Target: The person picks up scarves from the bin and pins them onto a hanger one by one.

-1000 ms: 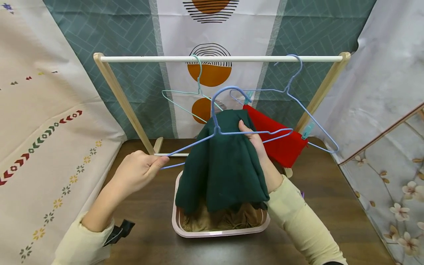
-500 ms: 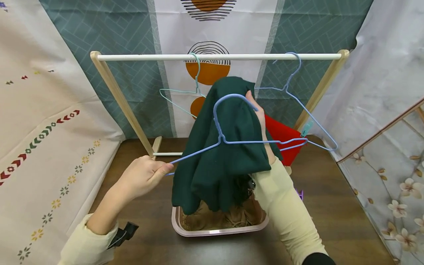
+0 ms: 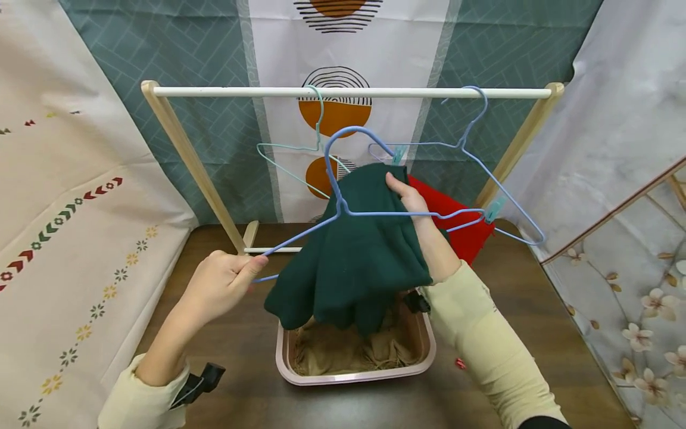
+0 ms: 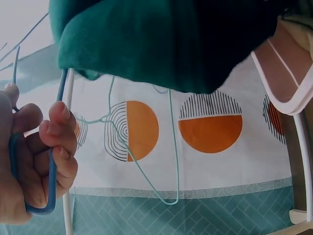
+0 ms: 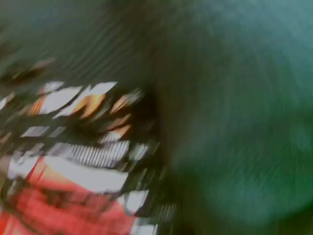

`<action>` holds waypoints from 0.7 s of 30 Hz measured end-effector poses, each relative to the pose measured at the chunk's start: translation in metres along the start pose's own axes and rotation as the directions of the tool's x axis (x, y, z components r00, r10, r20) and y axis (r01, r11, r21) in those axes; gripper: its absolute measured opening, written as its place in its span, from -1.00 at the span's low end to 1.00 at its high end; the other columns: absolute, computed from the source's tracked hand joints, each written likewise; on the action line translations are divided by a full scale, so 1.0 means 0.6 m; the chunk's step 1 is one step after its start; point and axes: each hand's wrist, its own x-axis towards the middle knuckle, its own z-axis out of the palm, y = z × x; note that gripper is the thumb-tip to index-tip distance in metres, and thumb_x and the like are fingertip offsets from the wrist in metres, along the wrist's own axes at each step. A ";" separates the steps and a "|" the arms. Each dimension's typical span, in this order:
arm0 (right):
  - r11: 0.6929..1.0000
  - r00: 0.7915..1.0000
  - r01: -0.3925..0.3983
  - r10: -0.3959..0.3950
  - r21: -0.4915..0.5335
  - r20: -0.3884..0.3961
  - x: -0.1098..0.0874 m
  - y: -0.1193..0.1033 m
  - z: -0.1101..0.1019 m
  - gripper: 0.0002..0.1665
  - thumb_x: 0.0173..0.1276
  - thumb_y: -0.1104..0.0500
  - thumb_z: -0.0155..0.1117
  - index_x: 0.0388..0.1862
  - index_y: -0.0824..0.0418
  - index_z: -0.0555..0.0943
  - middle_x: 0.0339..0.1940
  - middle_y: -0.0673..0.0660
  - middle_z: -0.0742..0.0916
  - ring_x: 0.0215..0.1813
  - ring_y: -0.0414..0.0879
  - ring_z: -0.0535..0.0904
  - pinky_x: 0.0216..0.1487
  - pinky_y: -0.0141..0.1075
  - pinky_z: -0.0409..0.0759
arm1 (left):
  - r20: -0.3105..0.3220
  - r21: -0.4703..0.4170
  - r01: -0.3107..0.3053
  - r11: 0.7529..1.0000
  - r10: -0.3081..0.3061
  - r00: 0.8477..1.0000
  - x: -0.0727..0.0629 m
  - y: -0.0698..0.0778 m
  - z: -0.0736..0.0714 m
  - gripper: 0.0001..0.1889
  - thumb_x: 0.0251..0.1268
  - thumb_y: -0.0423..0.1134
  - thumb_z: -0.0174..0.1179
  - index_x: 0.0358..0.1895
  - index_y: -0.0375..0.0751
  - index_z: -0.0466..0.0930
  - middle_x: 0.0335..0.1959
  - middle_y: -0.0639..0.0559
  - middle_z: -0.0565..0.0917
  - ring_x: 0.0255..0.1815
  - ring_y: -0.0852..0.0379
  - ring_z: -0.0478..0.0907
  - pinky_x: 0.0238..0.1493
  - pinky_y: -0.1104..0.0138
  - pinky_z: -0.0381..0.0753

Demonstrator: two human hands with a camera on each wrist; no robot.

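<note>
My left hand (image 3: 217,286) grips one end of a blue hanger (image 3: 308,231); in the left wrist view its fingers (image 4: 62,142) curl round the hanger's end. My right hand (image 3: 412,202) pinches the upper part of a dark green cloth (image 3: 359,256), thumb on the near side. The hanger's hook and upper arms cross in front of the cloth, while part of its lower bar is hidden by it. Folds hang loosely above a pink basin (image 3: 354,379). Blurred green fabric (image 5: 244,122) fills much of the right wrist view.
A drying rack with a white rail (image 3: 241,92) stands behind. On it hang a mint hanger (image 3: 286,171) and another blue hanger (image 3: 485,170) with red cloth (image 3: 466,235) clipped on. Brown cloth (image 3: 337,351) lies in the basin. A small red object (image 3: 460,363) is on the table.
My right hand lifted the green cloth toward the rail, then brought it back down and slightly left. The left hand and its hanger shifted a little left.
</note>
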 end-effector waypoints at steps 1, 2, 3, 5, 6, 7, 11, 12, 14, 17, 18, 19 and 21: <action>0.998 1.000 -0.007 0.006 -0.068 -0.009 -0.030 0.005 0.033 -0.72 0.42 0.15 -0.03 -0.35 0.28 0.56 -0.42 0.10 0.68 -0.41 -0.08 0.60 -0.23 -0.39 0.56 | 0.010 -0.004 0.014 1.000 -0.014 1.000 -0.002 0.001 -0.001 -0.52 0.32 -0.11 0.03 -0.84 0.09 0.28 -0.87 0.35 0.37 -0.74 0.36 0.28 -0.71 0.44 0.22; 0.985 0.999 -0.017 0.012 -0.169 -0.033 -0.055 0.007 0.063 -0.73 0.41 0.21 -0.06 -0.39 0.29 0.54 -0.46 0.09 0.67 -0.43 -0.09 0.59 -0.29 -0.37 0.57 | 0.019 -0.006 0.025 1.000 -0.024 1.000 -0.003 0.001 -0.002 -0.52 0.32 -0.11 0.04 -0.84 0.09 0.28 -0.86 0.35 0.38 -0.73 0.36 0.29 -0.70 0.44 0.22; 0.958 0.995 -0.058 0.031 -0.281 -0.099 -0.079 0.006 0.093 -0.80 0.38 0.28 -0.02 -0.41 0.27 0.52 -0.49 0.06 0.66 -0.45 -0.12 0.59 -0.33 -0.37 0.57 | 0.025 -0.008 0.031 0.999 -0.031 0.999 -0.004 0.002 -0.003 -0.52 0.32 -0.11 0.04 -0.84 0.09 0.29 -0.86 0.35 0.40 -0.71 0.35 0.31 -0.70 0.44 0.23; 0.875 0.996 -0.063 0.022 -0.481 -0.091 -0.095 0.006 0.104 -0.92 0.31 0.37 0.04 -0.32 0.27 0.50 -0.45 0.04 0.66 -0.41 -0.11 0.60 -0.29 -0.33 0.59 | 0.034 -0.015 0.038 0.999 -0.037 0.999 -0.004 0.004 -0.005 -0.52 0.32 -0.11 0.04 -0.84 0.07 0.28 -0.86 0.35 0.41 -0.71 0.34 0.32 -0.70 0.44 0.22; 0.774 0.994 -0.065 -0.002 -0.630 -0.106 -0.096 0.003 0.106 -0.92 0.28 0.41 0.05 -0.32 0.27 0.47 -0.46 0.03 0.64 -0.42 -0.12 0.58 -0.30 -0.35 0.58 | 0.034 -0.014 0.036 0.999 -0.035 0.999 -0.003 0.005 -0.006 -0.52 0.32 -0.11 0.04 -0.84 0.07 0.27 -0.86 0.36 0.41 -0.71 0.34 0.33 -0.70 0.44 0.22; 0.644 0.996 -0.036 -0.040 -0.764 -0.081 -0.101 0.003 0.108 -0.90 0.23 0.43 0.10 -0.29 0.30 0.45 -0.45 0.04 0.62 -0.40 -0.11 0.56 -0.28 -0.36 0.56 | 0.032 -0.011 0.035 0.999 -0.035 0.999 -0.003 0.006 -0.007 -0.52 0.32 -0.12 0.04 -0.84 0.06 0.28 -0.86 0.36 0.42 -0.71 0.34 0.33 -0.70 0.44 0.22; -0.129 0.991 -0.019 -0.133 -0.991 -0.002 -0.100 -0.002 0.098 -0.70 0.20 0.22 0.23 -0.16 0.36 0.45 -0.34 0.16 0.60 -0.26 0.00 0.48 -0.20 -0.25 0.48 | 0.045 -0.010 0.070 0.997 -0.070 0.997 0.000 0.012 -0.014 -0.53 0.32 -0.11 0.04 -0.84 0.05 0.33 -0.87 0.35 0.43 -0.71 0.33 0.34 -0.70 0.42 0.24; -0.281 0.989 -0.020 -0.149 -0.959 0.023 -0.101 -0.001 0.094 -0.63 0.20 0.14 0.24 -0.11 0.36 0.48 -0.28 0.19 0.61 -0.23 0.04 0.48 -0.20 -0.20 0.47 | 0.054 -0.008 0.088 0.996 -0.088 0.995 0.000 0.012 -0.015 -0.53 0.32 -0.11 0.04 -0.83 0.05 0.34 -0.88 0.34 0.43 -0.71 0.32 0.35 -0.70 0.41 0.25; -0.452 0.986 -0.014 -0.156 -0.892 0.064 -0.108 0.003 0.088 -0.43 0.25 -0.01 0.19 0.08 0.38 0.46 -0.06 0.29 0.61 -0.07 0.14 0.48 -0.06 -0.08 0.46 | 0.073 -0.004 0.128 0.992 -0.127 0.989 -0.001 0.013 -0.017 -0.53 0.33 -0.09 0.03 -0.83 0.05 0.35 -0.88 0.33 0.44 -0.69 0.31 0.38 -0.68 0.39 0.27; -0.531 0.972 0.050 -0.169 -0.846 0.163 -0.134 0.017 0.084 -0.36 0.34 -0.07 0.06 0.24 0.33 0.37 0.18 0.28 0.50 0.14 0.19 0.42 0.12 0.01 0.37 | 0.085 0.005 0.162 0.987 -0.162 0.983 -0.003 0.014 -0.016 -0.52 0.33 -0.08 0.02 -0.84 0.05 0.33 -0.87 0.32 0.45 -0.68 0.28 0.41 -0.67 0.37 0.28; -0.528 0.963 0.086 -0.172 -0.845 0.205 -0.145 0.021 0.081 -0.38 0.37 -0.06 0.03 0.26 0.31 0.35 0.20 0.27 0.48 0.18 0.18 0.39 0.15 0.01 0.34 | 0.083 0.010 0.166 0.986 -0.166 0.983 -0.003 0.014 -0.015 -0.51 0.33 -0.07 0.02 -0.84 0.04 0.31 -0.87 0.32 0.44 -0.68 0.28 0.41 -0.67 0.36 0.28; -0.527 0.950 0.131 -0.174 -0.840 0.257 -0.158 0.026 0.079 -0.38 0.38 -0.04 0.00 0.28 0.31 0.32 0.24 0.27 0.44 0.23 0.18 0.34 0.20 0.02 0.28 | 0.078 0.014 0.164 0.986 -0.165 0.983 -0.003 0.014 -0.014 -0.51 0.33 -0.07 0.03 -0.84 0.05 0.29 -0.87 0.32 0.44 -0.69 0.28 0.40 -0.68 0.36 0.27; -0.535 0.900 0.237 -0.192 -0.811 0.390 -0.180 0.035 0.069 -0.42 0.41 -0.02 -0.04 0.26 0.31 0.35 0.23 0.24 0.46 0.25 0.13 0.34 0.21 0.02 0.27 | 0.067 0.024 0.162 0.986 -0.164 0.984 -0.004 0.015 -0.012 -0.51 0.33 -0.06 0.03 -0.85 0.04 0.29 -0.88 0.33 0.42 -0.70 0.28 0.38 -0.68 0.36 0.26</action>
